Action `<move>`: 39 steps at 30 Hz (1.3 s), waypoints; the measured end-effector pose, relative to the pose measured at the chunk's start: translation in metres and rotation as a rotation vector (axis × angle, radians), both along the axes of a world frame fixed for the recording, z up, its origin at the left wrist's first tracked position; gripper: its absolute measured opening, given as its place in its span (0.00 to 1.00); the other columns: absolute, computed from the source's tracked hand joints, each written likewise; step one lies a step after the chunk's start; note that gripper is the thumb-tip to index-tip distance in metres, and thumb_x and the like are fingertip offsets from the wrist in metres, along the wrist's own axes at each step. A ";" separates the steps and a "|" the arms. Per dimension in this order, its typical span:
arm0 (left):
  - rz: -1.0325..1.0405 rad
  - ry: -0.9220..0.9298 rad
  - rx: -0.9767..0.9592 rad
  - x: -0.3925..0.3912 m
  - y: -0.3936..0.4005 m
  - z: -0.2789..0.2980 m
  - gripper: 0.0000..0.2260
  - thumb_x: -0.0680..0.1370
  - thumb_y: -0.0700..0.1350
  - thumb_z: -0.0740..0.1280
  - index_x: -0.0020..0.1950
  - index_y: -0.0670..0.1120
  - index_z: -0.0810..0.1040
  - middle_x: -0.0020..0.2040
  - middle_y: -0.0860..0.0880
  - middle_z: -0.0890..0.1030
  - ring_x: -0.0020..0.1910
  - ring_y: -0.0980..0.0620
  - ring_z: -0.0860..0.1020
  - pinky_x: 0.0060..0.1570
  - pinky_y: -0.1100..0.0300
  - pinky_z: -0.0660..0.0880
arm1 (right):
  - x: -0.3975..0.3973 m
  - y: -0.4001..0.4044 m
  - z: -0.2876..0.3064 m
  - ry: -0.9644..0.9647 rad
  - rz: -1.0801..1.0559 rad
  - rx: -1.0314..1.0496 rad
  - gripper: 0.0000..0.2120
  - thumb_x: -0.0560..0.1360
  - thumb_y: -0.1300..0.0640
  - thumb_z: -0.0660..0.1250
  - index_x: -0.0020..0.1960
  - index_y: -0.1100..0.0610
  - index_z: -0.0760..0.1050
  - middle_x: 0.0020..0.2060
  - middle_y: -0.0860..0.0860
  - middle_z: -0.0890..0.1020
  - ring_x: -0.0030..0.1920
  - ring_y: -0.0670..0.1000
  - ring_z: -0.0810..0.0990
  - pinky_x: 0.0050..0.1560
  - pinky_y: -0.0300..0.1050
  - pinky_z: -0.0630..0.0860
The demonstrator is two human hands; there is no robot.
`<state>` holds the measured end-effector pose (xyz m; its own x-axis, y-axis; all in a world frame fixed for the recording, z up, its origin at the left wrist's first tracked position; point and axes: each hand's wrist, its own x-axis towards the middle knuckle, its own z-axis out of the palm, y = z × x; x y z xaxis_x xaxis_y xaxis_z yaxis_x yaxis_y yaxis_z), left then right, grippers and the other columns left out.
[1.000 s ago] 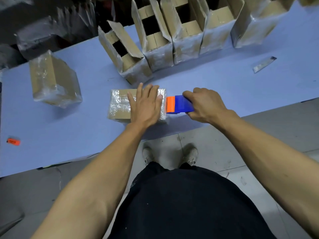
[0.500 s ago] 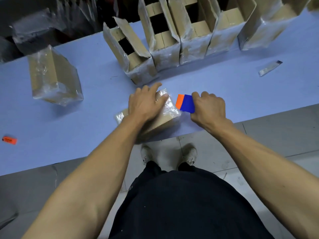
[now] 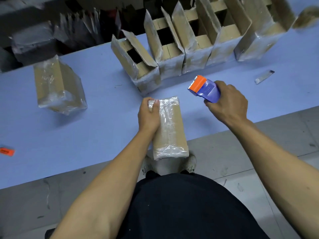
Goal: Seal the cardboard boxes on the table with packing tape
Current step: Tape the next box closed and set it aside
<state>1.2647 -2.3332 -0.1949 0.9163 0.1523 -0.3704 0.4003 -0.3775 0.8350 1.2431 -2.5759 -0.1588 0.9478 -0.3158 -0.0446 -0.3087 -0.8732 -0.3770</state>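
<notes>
You are standing at a big blue worktop (image 3: 96, 128) with a grey tiled floor (image 3: 259, 169) under your feet. A row of open boxes (image 3: 189, 47) is standing along the far side, flaps up, and they are waiting for tape, so I think a lot of the job is not done yet. One wrapped box (image 3: 57, 87) is sitting off to the left. Your left hand (image 3: 148, 116) is holding the taped box (image 3: 170, 130) at the near edge, with its fingers (image 3: 153, 105) curled over the far end; part of the box is sticking out past the edge. Your right hand (image 3: 227, 104) is gripping the blue and orange tape tool (image 3: 204, 88) tight, up in the air, apart from the box. It looks like you are finishing this box. Next you are likely putting it aside and pulling an open box close. A small blade (image 3: 264, 77) is lying far right, and an orange thing (image 3: 6, 151) far left.
</notes>
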 end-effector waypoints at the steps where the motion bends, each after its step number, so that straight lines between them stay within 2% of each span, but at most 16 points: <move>1: 0.007 -0.006 0.009 0.003 -0.002 0.002 0.11 0.83 0.54 0.63 0.62 0.52 0.75 0.54 0.49 0.80 0.53 0.46 0.78 0.59 0.49 0.75 | 0.001 0.004 0.004 -0.020 0.023 0.017 0.21 0.69 0.48 0.71 0.60 0.50 0.73 0.45 0.55 0.78 0.42 0.60 0.76 0.38 0.46 0.67; 3: -0.039 -0.002 0.034 0.010 -0.007 0.006 0.14 0.83 0.53 0.63 0.67 0.51 0.74 0.62 0.45 0.79 0.59 0.44 0.77 0.63 0.50 0.74 | 0.003 0.016 0.011 -0.059 0.074 0.057 0.22 0.68 0.48 0.71 0.60 0.48 0.73 0.44 0.53 0.79 0.43 0.58 0.76 0.38 0.45 0.67; 7: -0.081 0.076 0.047 0.020 -0.006 0.013 0.21 0.82 0.51 0.65 0.74 0.48 0.69 0.70 0.44 0.74 0.68 0.45 0.73 0.69 0.52 0.70 | 0.005 0.034 0.021 -0.109 0.216 0.084 0.23 0.68 0.48 0.73 0.62 0.48 0.73 0.45 0.50 0.79 0.45 0.56 0.76 0.39 0.44 0.67; 9: -0.082 0.026 0.083 0.026 0.001 0.023 0.24 0.81 0.48 0.66 0.77 0.46 0.67 0.73 0.45 0.72 0.69 0.47 0.73 0.68 0.56 0.69 | 0.007 0.038 0.028 -0.149 0.256 0.118 0.24 0.68 0.49 0.73 0.62 0.49 0.73 0.45 0.49 0.79 0.46 0.55 0.76 0.40 0.44 0.67; 11: -0.065 -0.126 0.091 0.033 0.009 0.037 0.18 0.82 0.47 0.65 0.72 0.45 0.74 0.68 0.46 0.77 0.66 0.49 0.76 0.65 0.57 0.71 | 0.009 0.041 0.035 -0.171 0.290 0.146 0.25 0.68 0.48 0.74 0.63 0.49 0.74 0.48 0.50 0.80 0.47 0.55 0.76 0.42 0.47 0.72; 13: -0.042 -0.179 -0.067 0.041 0.013 0.054 0.11 0.84 0.48 0.63 0.61 0.45 0.81 0.55 0.50 0.83 0.54 0.53 0.81 0.57 0.56 0.76 | 0.011 0.044 0.041 -0.199 0.329 0.167 0.26 0.68 0.48 0.75 0.64 0.50 0.74 0.50 0.51 0.81 0.49 0.55 0.77 0.45 0.49 0.75; 15: -0.063 -0.024 -0.339 0.047 0.012 0.069 0.12 0.85 0.51 0.62 0.52 0.47 0.81 0.45 0.52 0.84 0.42 0.55 0.84 0.47 0.56 0.78 | 0.012 0.047 0.045 -0.230 0.358 0.182 0.25 0.68 0.49 0.75 0.63 0.51 0.74 0.50 0.51 0.81 0.49 0.54 0.77 0.45 0.50 0.76; 16: -0.091 0.063 -0.443 0.049 0.012 0.075 0.13 0.85 0.53 0.62 0.51 0.47 0.81 0.42 0.52 0.84 0.40 0.54 0.84 0.44 0.56 0.78 | 0.013 0.050 0.047 -0.240 0.369 0.185 0.25 0.68 0.49 0.76 0.63 0.51 0.74 0.49 0.51 0.80 0.48 0.54 0.77 0.45 0.50 0.76; 18: -0.145 0.182 -0.538 0.052 0.012 0.082 0.13 0.84 0.53 0.63 0.49 0.47 0.80 0.39 0.50 0.84 0.38 0.52 0.84 0.43 0.55 0.78 | 0.014 0.054 0.048 -0.249 0.388 0.187 0.26 0.68 0.49 0.76 0.63 0.51 0.74 0.49 0.51 0.80 0.48 0.54 0.77 0.44 0.50 0.76; 20: -0.166 0.210 -0.567 0.051 0.015 0.084 0.12 0.84 0.51 0.63 0.47 0.47 0.81 0.37 0.50 0.84 0.38 0.51 0.83 0.43 0.56 0.79 | 0.015 0.056 0.048 -0.248 0.402 0.190 0.26 0.69 0.49 0.76 0.64 0.51 0.73 0.50 0.51 0.80 0.48 0.54 0.77 0.45 0.50 0.76; 24: -0.175 0.125 -0.503 0.047 0.017 0.077 0.14 0.84 0.42 0.63 0.41 0.46 0.82 0.35 0.49 0.83 0.36 0.52 0.82 0.42 0.57 0.79 | 0.014 0.055 0.051 -0.238 0.417 0.186 0.26 0.69 0.49 0.75 0.65 0.50 0.73 0.51 0.50 0.80 0.48 0.53 0.77 0.46 0.49 0.76; 27: -0.190 -0.027 -0.282 0.046 0.017 0.069 0.14 0.83 0.41 0.64 0.40 0.40 0.83 0.31 0.50 0.79 0.30 0.56 0.76 0.34 0.62 0.76 | 0.014 0.054 0.052 -0.214 0.440 0.142 0.26 0.70 0.47 0.74 0.65 0.48 0.72 0.51 0.50 0.80 0.49 0.53 0.77 0.45 0.48 0.76; 30: -0.157 -0.124 -0.137 0.043 0.016 0.062 0.14 0.82 0.41 0.65 0.40 0.37 0.83 0.29 0.50 0.74 0.27 0.56 0.70 0.32 0.61 0.71 | 0.016 0.051 0.054 -0.167 0.499 0.092 0.26 0.70 0.45 0.73 0.65 0.48 0.72 0.50 0.49 0.80 0.48 0.53 0.77 0.45 0.49 0.76; 33: 0.018 -0.102 -0.144 0.050 0.031 0.054 0.11 0.81 0.43 0.68 0.40 0.43 0.84 0.29 0.49 0.76 0.27 0.53 0.72 0.37 0.57 0.75 | 0.016 0.031 0.053 -0.150 0.480 0.053 0.24 0.70 0.46 0.73 0.63 0.48 0.72 0.48 0.48 0.81 0.47 0.54 0.77 0.43 0.49 0.75; 39: 0.003 -0.048 0.012 0.044 0.048 0.027 0.14 0.82 0.48 0.67 0.38 0.45 0.82 0.31 0.50 0.79 0.27 0.54 0.74 0.42 0.52 0.80 | 0.021 0.016 0.037 -0.059 0.465 0.035 0.20 0.69 0.47 0.74 0.57 0.47 0.72 0.42 0.48 0.76 0.43 0.53 0.73 0.38 0.44 0.67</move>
<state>1.3087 -2.2852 -0.1680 0.9325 0.1594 -0.3242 0.3612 -0.3867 0.8485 1.2643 -2.5595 -0.1223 0.9895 0.1442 0.0100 0.1353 -0.9001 -0.4142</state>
